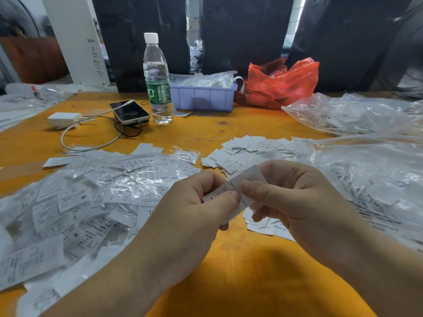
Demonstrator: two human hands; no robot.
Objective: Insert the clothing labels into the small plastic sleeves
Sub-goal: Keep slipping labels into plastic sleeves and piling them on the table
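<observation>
The white printed clothing label (238, 187) is held above the near middle of the orange wooden surface (240, 271), pinched between both hands. The left hand (196, 207) grips its lower left end with thumb against curled fingers; the right hand (290, 193) pinches the upper right part, thumb on top and fingers folded beneath. A thin clear plastic sleeve seems to lie around or against the label, but I cannot tell how far the label sits inside it.

The label looks very light, thin and limp, so it will likely buckle if pushed from its far end; holding it close to the leading edge, with the other hand keeping the sleeve mouth open, seems wisest. The film looks slippery and may cling.

Just beyond the hands, toward the middle of the surface, lies a loose spread of bare white labels (251, 149), with a few more beneath the right hand. Along the left edge spreads a big heap of labels already in clear sleeves (87, 193). Along the right edge lie large crumpled clear plastic bags (366, 170). Toward the far edge stand a clear water bottle with a green wrapper (157, 81), a pale purple plastic tray (203, 99) and a red plastic bag (281, 85); to the far left rest a phone (129, 112) and a white charger with its cable (64, 118).
</observation>
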